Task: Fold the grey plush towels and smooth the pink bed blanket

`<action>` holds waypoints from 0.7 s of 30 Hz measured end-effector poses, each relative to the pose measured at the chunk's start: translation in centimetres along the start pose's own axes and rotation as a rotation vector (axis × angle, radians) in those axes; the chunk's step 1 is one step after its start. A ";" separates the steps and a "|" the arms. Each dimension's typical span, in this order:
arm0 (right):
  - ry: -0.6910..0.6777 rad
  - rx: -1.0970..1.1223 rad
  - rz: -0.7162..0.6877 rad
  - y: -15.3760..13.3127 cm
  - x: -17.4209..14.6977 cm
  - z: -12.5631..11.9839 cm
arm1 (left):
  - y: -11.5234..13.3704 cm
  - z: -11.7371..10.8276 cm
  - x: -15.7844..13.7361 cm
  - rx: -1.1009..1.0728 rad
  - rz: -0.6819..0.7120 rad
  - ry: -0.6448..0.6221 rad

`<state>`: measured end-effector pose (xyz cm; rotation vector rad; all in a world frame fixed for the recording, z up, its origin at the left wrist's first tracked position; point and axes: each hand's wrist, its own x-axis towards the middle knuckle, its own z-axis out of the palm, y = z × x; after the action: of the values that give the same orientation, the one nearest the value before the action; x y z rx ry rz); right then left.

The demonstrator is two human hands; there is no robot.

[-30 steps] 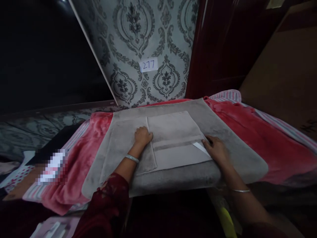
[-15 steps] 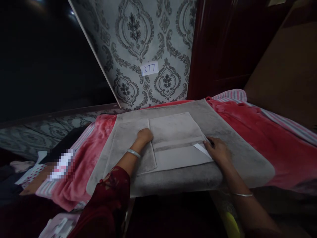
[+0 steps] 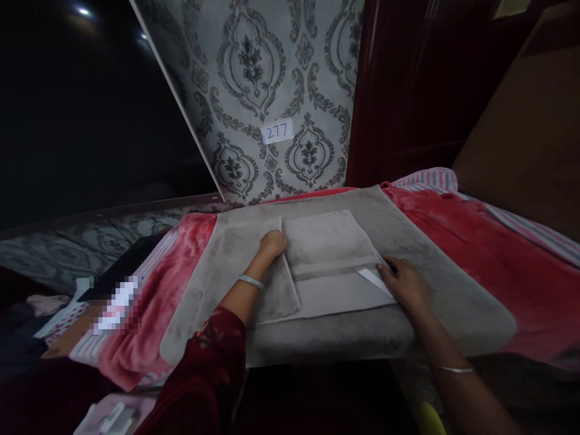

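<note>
A grey plush cloth is spread over red blankets. On it lies a folded piece of lighter grey cloth, with a band across it and a smooth pale strip along the near side. My left hand is closed on the edge of a grey flap at the left of this piece, and the flap's edge is slightly raised. My right hand is at the folded cloth's right edge, thumb and fingers closed about it; some fingertips are hidden. Beside the right thumb lies a narrow white strip, slanting across the pale area.
A red plush blanket with striped edging extends to the right, and more red blanket hangs at the left. Behind is a patterned wall with a "277" paper label. A large dark screen stands at the left.
My left hand has moved slightly right, drawing the flap's edge with it over the paler area. My right hand stays at the right edge. The whole view has shifted a little.
</note>
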<state>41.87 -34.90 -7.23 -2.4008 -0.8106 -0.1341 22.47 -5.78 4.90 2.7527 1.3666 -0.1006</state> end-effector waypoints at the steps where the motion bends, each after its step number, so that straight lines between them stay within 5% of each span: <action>1: 0.002 0.002 -0.001 -0.1 0.0 0.0 | 0.4 0.5 0.0 -0.007 0.009 0.002; 5: 0.017 0.021 -0.016 -0.3 -0.2 -0.2 | 0.3 1.5 -0.1 -0.045 0.040 0.032; 13: 0.027 0.027 -0.047 0.7 0.1 0.4 | -3.4 0.2 1.4 -0.070 0.006 0.226; 21: 0.022 0.029 -0.029 1.3 0.1 0.4 | -1.4 4.4 3.2 -0.041 0.159 0.081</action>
<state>42.66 -35.50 -8.17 -2.3569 -0.8318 -0.1588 23.17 -2.85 0.16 2.8464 1.1467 0.0469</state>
